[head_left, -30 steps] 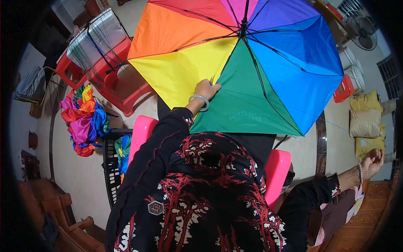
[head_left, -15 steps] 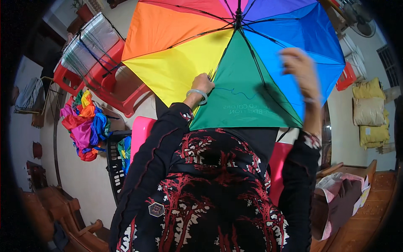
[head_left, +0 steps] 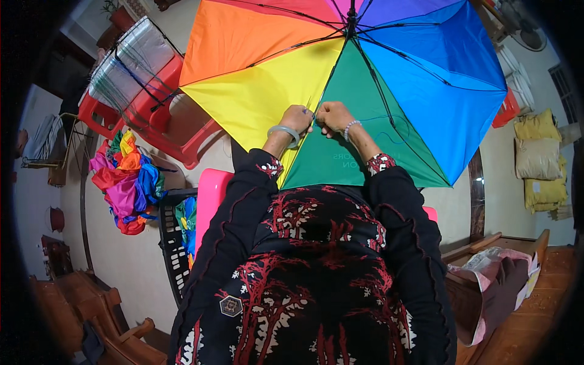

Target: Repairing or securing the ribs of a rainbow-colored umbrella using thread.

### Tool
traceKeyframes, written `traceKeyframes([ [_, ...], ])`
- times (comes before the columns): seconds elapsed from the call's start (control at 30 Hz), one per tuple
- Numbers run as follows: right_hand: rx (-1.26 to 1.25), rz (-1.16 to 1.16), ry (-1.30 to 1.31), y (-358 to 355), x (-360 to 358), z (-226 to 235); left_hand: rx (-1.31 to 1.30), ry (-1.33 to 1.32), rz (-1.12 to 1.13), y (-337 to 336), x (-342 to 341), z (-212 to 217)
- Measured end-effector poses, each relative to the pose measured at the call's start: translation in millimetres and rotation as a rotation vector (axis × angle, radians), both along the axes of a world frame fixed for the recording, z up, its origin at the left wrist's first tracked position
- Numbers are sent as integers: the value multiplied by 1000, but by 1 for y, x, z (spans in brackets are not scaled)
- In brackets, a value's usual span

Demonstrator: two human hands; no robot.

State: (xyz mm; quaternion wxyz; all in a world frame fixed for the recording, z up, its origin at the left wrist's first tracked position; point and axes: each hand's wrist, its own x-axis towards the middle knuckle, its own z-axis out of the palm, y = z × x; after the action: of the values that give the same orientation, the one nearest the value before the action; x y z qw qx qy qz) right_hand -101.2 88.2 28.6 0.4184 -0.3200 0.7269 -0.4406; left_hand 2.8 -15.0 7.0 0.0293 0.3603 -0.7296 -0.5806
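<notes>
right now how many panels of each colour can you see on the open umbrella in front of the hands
Open rainbow fabric umbrella, canopy panels seen from inside:
red panel: 1
orange panel: 1
yellow panel: 1
green panel: 1
blue panels: 2
purple panel: 1
pink panel: 1
Total: 8 panels
Left hand and right hand meet at the yellow-green seam.

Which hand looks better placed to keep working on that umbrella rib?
Probably the right hand: its fingertips pinch at the rib where the yellow and green panels of the umbrella meet. The left hand sits beside it on the yellow cloth, seemingly steadying.
</notes>
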Motion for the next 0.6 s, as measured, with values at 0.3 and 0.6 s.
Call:
traceKeyframes([
  [0.3,96,-126,153,-10,-12,-19,-630,-40,64,29,-3,4],
  [0.6,-42,-299,650,-20,-19,-41,-610,-232,94,35,-9,15],
])
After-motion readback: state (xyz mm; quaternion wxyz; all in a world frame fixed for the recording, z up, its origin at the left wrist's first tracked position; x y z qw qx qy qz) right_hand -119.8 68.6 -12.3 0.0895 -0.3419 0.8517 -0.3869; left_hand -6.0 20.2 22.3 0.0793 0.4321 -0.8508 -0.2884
